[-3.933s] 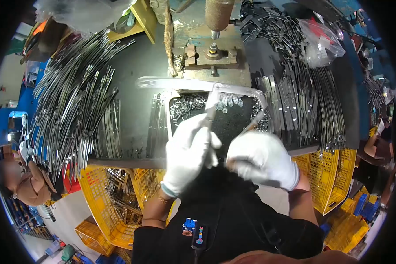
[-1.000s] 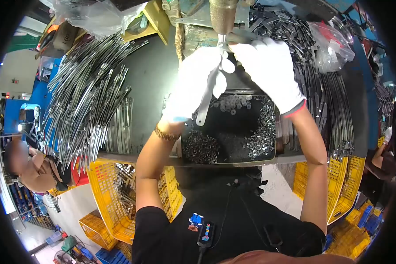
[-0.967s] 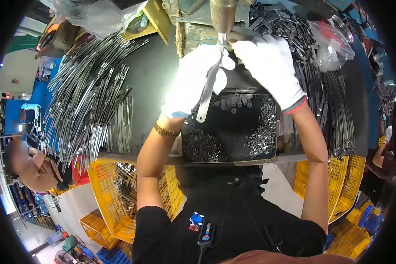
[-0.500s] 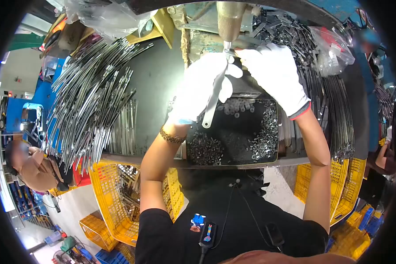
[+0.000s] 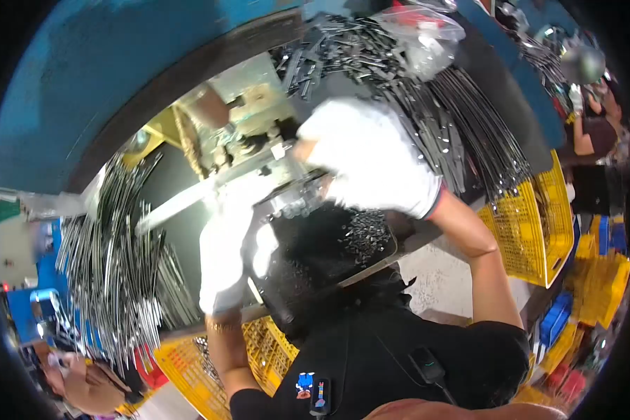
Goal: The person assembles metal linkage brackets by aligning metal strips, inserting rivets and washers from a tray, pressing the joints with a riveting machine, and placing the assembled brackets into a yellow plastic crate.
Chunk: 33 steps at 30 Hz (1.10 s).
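My left hand [image 5: 224, 255], in a white glove, is closed around a long flat metal strip [image 5: 178, 208] that slants from lower left to upper right. My right hand [image 5: 374, 157], gloved too, reaches in from the right beside the strip's upper end. Its fingertips are smeared by motion, so whether they hold anything is unclear. Just below them, clear plastic rings [image 5: 294, 203] lie at the back of a black tray [image 5: 308, 245]. Small metal pieces [image 5: 366, 238] are heaped at the tray's right side. Beyond the strip stands the machine's blurred spindle [image 5: 208, 105].
Long thin metal rods [image 5: 112, 266] are piled on the left. Dark strips [image 5: 469, 126] and short metal parts [image 5: 357, 52] lie on the right, by a plastic bag [image 5: 427, 45]. Yellow crates [image 5: 525, 231] stand below the bench edge. Another person [image 5: 598, 133] is at far right.
The view has turned and shifted. My left hand has drawn the strip from under the spindle down and left, and it now lies more level. My right hand has moved down toward the rings.
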Each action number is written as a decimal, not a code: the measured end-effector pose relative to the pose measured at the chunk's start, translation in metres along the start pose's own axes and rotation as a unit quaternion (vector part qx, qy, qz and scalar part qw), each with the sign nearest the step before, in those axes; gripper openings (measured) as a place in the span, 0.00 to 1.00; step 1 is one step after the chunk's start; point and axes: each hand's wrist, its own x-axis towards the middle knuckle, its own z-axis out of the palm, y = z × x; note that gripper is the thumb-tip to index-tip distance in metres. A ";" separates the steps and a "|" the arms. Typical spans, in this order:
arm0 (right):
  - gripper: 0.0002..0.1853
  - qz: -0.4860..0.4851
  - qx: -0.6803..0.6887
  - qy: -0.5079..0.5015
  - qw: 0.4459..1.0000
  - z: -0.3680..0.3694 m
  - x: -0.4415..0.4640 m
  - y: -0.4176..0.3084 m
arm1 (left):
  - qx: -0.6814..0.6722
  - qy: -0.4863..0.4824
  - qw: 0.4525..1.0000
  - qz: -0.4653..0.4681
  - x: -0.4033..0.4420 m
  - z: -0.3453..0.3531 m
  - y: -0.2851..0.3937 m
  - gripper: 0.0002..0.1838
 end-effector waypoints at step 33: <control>0.14 0.371 -0.191 -0.014 0.909 -0.100 -0.151 0.024 | -0.042 0.198 0.972 0.118 -0.040 -0.037 -0.043 0.22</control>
